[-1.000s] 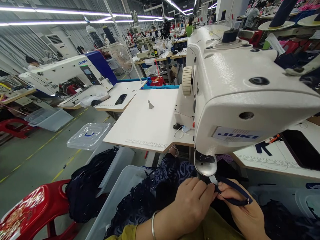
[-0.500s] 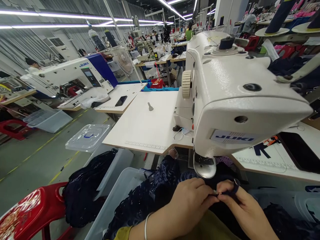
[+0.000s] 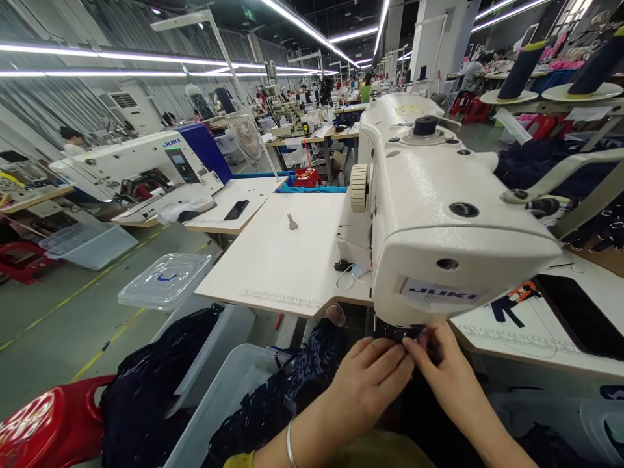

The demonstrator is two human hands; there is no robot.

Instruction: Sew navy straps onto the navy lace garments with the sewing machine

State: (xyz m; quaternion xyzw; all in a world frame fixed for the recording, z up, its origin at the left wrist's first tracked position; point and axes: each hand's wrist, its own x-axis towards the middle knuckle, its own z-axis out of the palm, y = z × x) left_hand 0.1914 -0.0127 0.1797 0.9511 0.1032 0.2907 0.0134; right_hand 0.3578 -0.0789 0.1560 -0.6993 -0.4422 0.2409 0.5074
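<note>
Right under the front end of the white sewing machine [image 3: 439, 188], a small dark strip of fabric [image 3: 397, 333] sits between my two hands. My left hand [image 3: 374, 374] has its fingers drawn together and closed on the strip's near edge, the thumb mostly hidden beneath them. My right hand [image 3: 437, 361] is narrow too, thumb and fingers pinching the strip at its other end, and my fingertips nearly meet over it. The machine's head covers the far part of the strip, so I can't tell just how it lies there. A silvery bangle [image 3: 290, 445] circles my left wrist.

Ahead to my left, the pale worktop [image 3: 273, 260] carries a small flat metal piece [image 3: 292, 222], and a tangle of white cord [image 3: 345, 275] lies close to the machine's base. To my right, a large black phone [image 3: 582, 315] rests near dark cut shapes [image 3: 507, 311] on the other side of the table. Down by my left arm, a clear plastic bin [image 3: 229, 377] holds dark patterned cloth [image 3: 251, 413], with another dark heap [image 3: 156, 390] beside it, next to a shiny red stool [image 3: 53, 422].
</note>
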